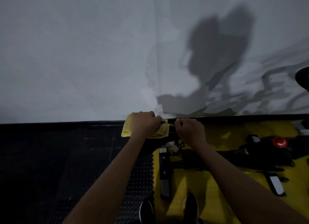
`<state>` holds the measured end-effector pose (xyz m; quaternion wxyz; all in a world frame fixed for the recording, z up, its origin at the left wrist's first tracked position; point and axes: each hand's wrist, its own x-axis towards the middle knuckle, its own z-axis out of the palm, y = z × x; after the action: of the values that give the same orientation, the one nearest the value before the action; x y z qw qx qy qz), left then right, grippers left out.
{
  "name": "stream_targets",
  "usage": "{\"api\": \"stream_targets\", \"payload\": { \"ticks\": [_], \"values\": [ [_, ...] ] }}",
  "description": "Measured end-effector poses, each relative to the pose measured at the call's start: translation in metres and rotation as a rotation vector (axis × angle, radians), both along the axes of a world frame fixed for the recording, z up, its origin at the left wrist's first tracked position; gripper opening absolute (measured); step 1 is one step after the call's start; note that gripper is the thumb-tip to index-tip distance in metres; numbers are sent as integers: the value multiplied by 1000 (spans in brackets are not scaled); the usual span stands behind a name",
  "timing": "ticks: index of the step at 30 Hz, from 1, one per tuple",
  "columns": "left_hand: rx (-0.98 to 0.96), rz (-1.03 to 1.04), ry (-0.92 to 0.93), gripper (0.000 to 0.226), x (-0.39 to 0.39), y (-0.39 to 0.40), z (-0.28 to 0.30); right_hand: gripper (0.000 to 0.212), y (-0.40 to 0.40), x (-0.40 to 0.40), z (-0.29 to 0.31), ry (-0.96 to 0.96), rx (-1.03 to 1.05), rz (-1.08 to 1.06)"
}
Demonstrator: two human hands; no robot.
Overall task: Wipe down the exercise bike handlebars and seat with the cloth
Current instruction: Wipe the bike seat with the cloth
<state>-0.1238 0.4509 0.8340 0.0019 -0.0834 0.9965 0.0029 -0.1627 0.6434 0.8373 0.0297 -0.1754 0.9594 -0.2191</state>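
nearest me, my dark shoes (168,210) straddle the black studded rubber mat (83,157) and yellow floor (209,190). farther out, my left hand (144,123) clamps the folded yellow cloth (127,128) on the black bike seat (150,146); my right hand (189,132) curls, seemingly gripping the seat's nose. dim light could hide missed patches, and the bunched cloth may slip off.

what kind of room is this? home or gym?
Probably a gym or workout room, though I can't rule out a home setup. Clues: studded black rubber mats beside yellow flooring, an exercise bike with a red knob, and a plain white wall.
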Motion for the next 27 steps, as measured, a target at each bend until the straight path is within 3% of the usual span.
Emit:
{"api": "stream_targets", "payload": {
  "ticks": [1, 6, 11, 16, 20, 24, 27],
  "values": [
    [-29, -34, 91, 16, 12, 3, -5, 49, 1, 0, 0, 1, -4, 1],
    [149, 125, 211, 56, 80, 30, -11, 54, 0, 1, -1, -6, -4, 5],
    [195, 211, 231, 57, 114, 40, -16, 54, 0, 2, 0, -7, 0, 1],
    [296, 394, 327, 48, 91, 28, -19, 55, -1, -2, -3, -2, -6, 14],
    [188, 311, 68, 23, 49, -2, -9, 54, -2, -3, -5, 19, 8, -5],
    [423, 558, -137, 45, 11, -22, 18, 52, -3, -2, -3, 12, 4, -2],
    [443, 587, -202, 45, -1, -25, 21, 50, -4, -1, -1, -7, 6, -13]
  ]
}}
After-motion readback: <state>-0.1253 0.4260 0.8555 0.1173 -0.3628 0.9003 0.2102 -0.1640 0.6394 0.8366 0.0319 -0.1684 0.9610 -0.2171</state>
